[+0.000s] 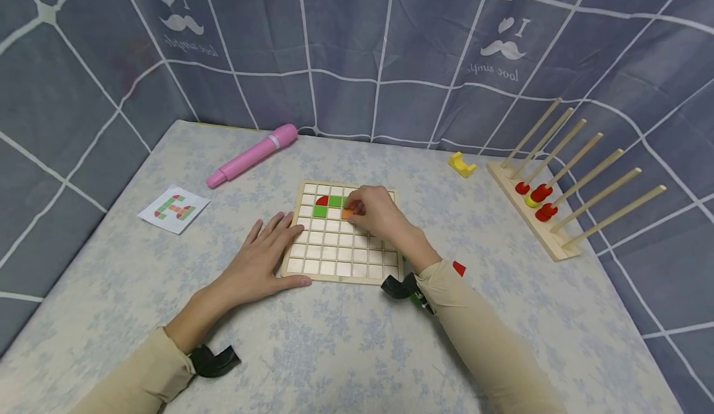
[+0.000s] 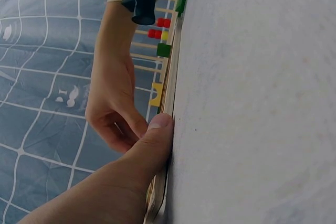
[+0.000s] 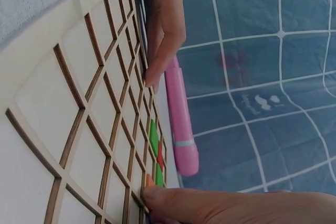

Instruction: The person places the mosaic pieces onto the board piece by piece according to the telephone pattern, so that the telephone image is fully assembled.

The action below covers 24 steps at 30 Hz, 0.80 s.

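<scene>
A wooden grid board (image 1: 329,253) lies on the table with several tiles in its upper cells. They include a red rounded tile (image 1: 321,201), a green tile (image 1: 335,201) beside it and another green tile (image 1: 320,212) below. My right hand (image 1: 379,212) pinches an orange tile (image 1: 347,214) at a cell; in the right wrist view the thumb (image 3: 168,199) touches its edge. With fingers spread, my left hand (image 1: 259,262) rests at the board's left edge, its thumb (image 2: 156,135) along the side. The right fingers hide some cells.
A printed pattern card (image 1: 175,209) lies left, near a pink tube-shaped object (image 1: 253,155). At the right stands a peg rack (image 1: 535,215) with red and yellow beads. A yellow curved block (image 1: 462,164) lies behind; a red piece (image 1: 459,268) is by the right sleeve.
</scene>
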Motion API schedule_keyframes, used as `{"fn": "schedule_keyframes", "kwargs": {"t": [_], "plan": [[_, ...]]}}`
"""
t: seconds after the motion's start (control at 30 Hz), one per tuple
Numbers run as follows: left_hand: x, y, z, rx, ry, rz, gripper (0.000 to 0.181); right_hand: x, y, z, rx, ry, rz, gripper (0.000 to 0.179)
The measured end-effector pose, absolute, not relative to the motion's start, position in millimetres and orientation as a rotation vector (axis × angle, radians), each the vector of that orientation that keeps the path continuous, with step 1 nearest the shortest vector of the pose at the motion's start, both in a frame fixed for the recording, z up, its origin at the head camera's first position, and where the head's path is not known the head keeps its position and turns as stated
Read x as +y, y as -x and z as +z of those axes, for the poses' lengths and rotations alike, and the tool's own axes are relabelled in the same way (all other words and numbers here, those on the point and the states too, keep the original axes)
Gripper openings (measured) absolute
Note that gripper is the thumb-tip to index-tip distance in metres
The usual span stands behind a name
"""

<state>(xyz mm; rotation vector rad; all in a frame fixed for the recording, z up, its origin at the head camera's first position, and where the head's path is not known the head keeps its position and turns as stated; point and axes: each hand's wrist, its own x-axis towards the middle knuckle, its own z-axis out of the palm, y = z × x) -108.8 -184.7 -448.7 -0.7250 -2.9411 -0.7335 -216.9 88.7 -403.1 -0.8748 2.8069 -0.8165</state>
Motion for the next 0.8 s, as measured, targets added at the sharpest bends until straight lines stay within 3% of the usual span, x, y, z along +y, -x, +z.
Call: {"fn": "schedule_keyframes", "kwargs": {"t": [0.33,0.8], "plan": [[-185,109,-449,-2.924,0.731,-0.736,0.100,112,204,-395,2.743,1.013,-0.821,0.017],[-186,110,-445,-2.952,0.721,-0.739,0.101,195,181,-382,2.723,0.832,-0.862,0.026]]}}
